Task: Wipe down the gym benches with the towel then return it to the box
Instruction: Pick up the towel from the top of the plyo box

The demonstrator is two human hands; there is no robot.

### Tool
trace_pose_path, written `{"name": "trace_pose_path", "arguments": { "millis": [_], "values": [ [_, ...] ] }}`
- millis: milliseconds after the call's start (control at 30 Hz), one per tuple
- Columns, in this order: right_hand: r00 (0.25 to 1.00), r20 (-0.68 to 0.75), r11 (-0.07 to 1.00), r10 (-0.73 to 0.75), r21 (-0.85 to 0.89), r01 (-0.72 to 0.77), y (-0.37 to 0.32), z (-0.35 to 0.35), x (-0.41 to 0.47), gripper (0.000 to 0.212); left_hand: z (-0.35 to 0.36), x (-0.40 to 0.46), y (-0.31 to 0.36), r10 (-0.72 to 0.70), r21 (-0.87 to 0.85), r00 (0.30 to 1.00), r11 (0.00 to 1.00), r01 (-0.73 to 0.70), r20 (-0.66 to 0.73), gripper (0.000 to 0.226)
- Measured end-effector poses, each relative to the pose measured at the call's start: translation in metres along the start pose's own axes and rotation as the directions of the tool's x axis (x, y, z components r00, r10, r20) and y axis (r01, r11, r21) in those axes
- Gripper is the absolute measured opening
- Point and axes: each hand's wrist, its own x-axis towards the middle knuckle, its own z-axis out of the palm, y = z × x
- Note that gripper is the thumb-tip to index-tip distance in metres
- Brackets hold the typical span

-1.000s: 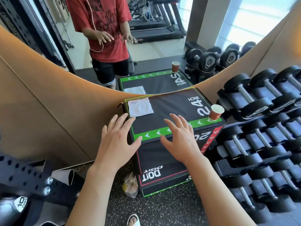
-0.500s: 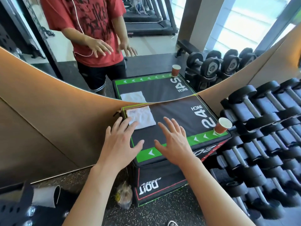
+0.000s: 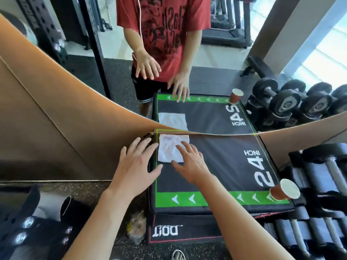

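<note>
A folded white towel [image 3: 170, 150] lies on the far left corner of a black padded box [image 3: 225, 166] with green borders and "24 INCH" print. My right hand [image 3: 191, 163] hovers over the towel's near right edge, fingers spread, fingertips over the cloth. My left hand [image 3: 138, 166] is open just left of the towel, over the box's left edge. Neither hand grips anything.
A brown paper cup [image 3: 283, 189] stands on the box's near right corner. A dumbbell rack [image 3: 319, 184] fills the right side. A wall mirror [image 3: 206, 53] behind the box reflects a person in a red shirt. A crumpled plastic bag [image 3: 137, 228] lies on the floor.
Both hands have moved forward and left across the box top toward the towel; the right hand now reaches over its edge. The view has closed in on the box.
</note>
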Motion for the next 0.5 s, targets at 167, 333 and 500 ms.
{"name": "trace_pose_path", "arguments": {
  "millis": [167,333,500],
  "values": [
    [0.996,0.086,0.999,-0.029,-0.034,0.032,0.01,0.012,0.05,0.068,0.015,0.005,-0.001,-0.055,0.024,0.998,0.998,0.055,0.004,0.063],
    [0.978,0.196,0.992,-0.066,-0.094,0.086,0.025,0.033,0.078,0.05,0.023,0.003,-0.002,-0.103,0.034,0.994,0.994,0.103,0.019,0.062],
    [0.976,0.196,0.985,-0.09,-0.128,0.116,0.043,0.051,0.078,0.042,0.03,0.003,-0.004,-0.115,0.043,0.993,0.993,0.113,0.035,0.061]
  ]
}}
